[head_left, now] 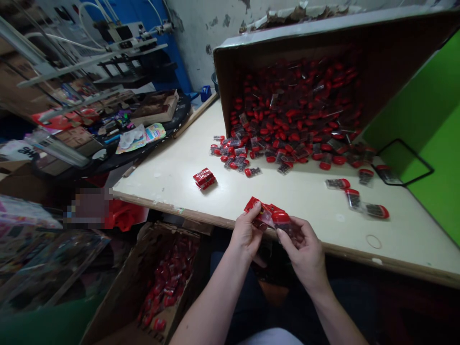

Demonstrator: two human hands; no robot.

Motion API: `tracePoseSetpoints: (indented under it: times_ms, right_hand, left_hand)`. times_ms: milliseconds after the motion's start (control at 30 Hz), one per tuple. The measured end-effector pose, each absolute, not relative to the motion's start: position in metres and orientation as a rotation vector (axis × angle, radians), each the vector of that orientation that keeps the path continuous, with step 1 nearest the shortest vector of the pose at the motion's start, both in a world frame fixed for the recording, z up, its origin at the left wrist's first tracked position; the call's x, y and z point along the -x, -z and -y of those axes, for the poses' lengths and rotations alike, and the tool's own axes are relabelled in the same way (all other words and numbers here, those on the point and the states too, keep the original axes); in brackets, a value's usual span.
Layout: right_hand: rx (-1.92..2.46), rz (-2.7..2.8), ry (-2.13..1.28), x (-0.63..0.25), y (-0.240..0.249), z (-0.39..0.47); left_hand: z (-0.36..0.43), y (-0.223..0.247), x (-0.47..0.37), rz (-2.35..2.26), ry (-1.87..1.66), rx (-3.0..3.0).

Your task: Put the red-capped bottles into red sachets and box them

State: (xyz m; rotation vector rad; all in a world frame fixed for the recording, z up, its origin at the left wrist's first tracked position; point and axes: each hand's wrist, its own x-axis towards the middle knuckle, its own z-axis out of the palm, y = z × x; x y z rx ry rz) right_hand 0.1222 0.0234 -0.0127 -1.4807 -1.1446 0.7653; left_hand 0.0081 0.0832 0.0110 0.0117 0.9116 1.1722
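Note:
At the table's front edge, my left hand (247,232) pinches a red printed plastic packet (266,218) between thumb and fingers. My right hand (307,251) is closed around a small clear container with a red cap (281,218) and dark contents, its cap end touching or partly inside the packet; which of the two I cannot tell. A small stack of red packets (204,178) lies on the table to the left of my hands. Similar red-capped containers (375,210) lie loose to the right.
A large cardboard box (222,91) on its side spills many red-capped containers (283,129) onto the white table (168,177). Below left, an open carton (118,287) holds red packed pieces (172,268). A rubber band (373,241) lies at right; a machine (118,48) stands at left.

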Motion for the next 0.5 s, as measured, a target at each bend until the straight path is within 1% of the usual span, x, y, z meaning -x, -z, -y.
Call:
tracePoseSetpoints:
  times_ms: [300, 400, 500]
  right_hand:
    - [1.605, 1.281, -0.624, -0.118, 0.013, -0.018]
    - [1.575, 1.261, -0.697, -0.116, 0.014, -0.017]
    - [1.486, 1.172, -0.875, -0.117, 0.017, -0.017]
  left_hand:
    - [-0.080, -0.006, -0.012, -0.915, -1.196, -0.024]
    - [-0.077, -0.007, -0.014, -0.885, -1.197, -0.064]
    - [-0.072, -0.009, -0.014, -0.863, -1.170, -0.153]
